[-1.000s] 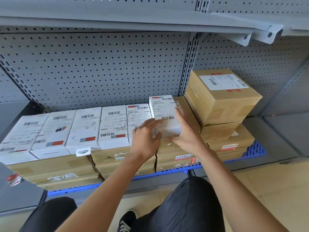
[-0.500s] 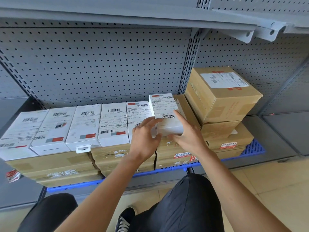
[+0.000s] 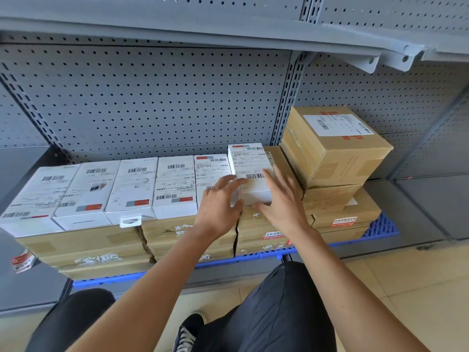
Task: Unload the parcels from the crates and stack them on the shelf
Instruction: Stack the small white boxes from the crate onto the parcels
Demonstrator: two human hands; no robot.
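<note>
six white boxes sit in a row on brown cartons [image 3: 83,243], on a blue pallet [image 3: 379,226] against grey pegboard [image 3: 152,102]. two stacked cartons [image 3: 335,146] crowd the right end. the left hand [image 3: 219,208] and right hand [image 3: 283,201], fingers spread, press the sixth box [image 3: 251,171] from both sides. its lower edges are hidden behind them. label print is unreadable. boxes are smooth card; cartons are taped.

Stockroom, probably — pegboard shelving [image 3: 152,102], parcels [image 3: 330,148]

Barcoded shipping labels [image 3: 250,163] cover the white parcels [image 3: 132,189], their print too small to read.
</note>
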